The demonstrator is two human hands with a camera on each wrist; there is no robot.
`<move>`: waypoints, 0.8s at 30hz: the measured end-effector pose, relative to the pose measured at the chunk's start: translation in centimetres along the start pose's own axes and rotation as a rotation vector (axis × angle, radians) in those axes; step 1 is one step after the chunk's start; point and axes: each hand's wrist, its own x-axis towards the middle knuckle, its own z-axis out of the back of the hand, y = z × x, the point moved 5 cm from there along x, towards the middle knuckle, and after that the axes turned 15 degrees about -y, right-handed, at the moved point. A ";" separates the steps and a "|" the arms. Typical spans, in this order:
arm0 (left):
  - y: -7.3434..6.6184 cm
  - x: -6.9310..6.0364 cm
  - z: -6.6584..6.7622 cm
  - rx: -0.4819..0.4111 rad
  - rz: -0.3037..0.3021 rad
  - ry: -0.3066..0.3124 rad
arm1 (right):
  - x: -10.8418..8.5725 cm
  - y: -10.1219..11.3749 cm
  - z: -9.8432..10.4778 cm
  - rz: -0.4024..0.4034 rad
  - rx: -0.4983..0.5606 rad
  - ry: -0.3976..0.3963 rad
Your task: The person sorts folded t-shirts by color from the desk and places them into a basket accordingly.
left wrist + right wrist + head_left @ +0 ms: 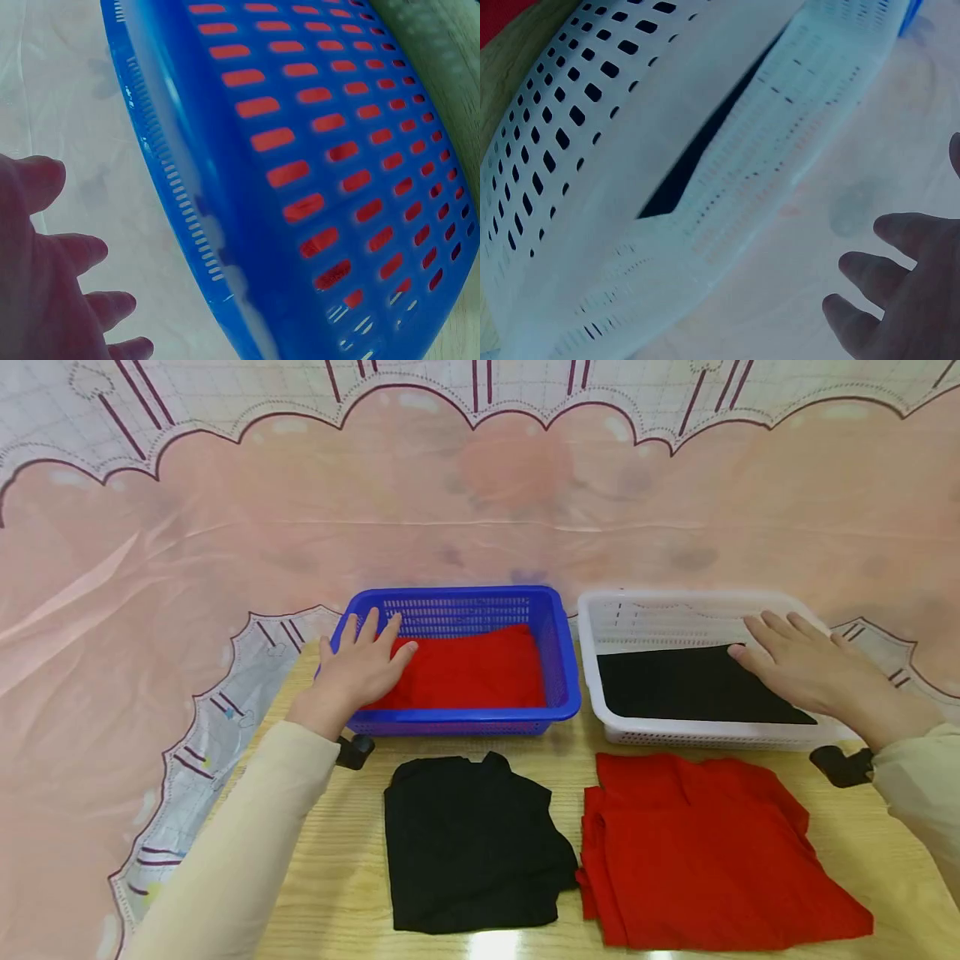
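In the head view my left hand [358,667] is held with spread fingers above the left side of a blue plastic basket [566,668]. Folded red cloth [472,668] lies inside that basket. My right hand [813,664], fingers also extended, is over the right part of a white basket [592,681] that holds folded black cloth [675,685]. Neither hand grips anything. Both wrist views show the fingers apart from the basket walls: the left hand [52,277] beside the blue rim, the right hand [907,285] beside the white one.
On the wooden table [330,877], a folded black garment [476,843] lies before the blue basket. A folded red garment [712,860] lies to its right, before the white basket. Behind the baskets hangs a pink patterned sheet [480,510]. Dark wrist devices [354,752] show under both wrists.
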 end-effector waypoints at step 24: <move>-1.1 -1.3 0.7 -0.064 -0.088 -0.237 | -1.3 3.7 0.3 0.056 0.099 -0.265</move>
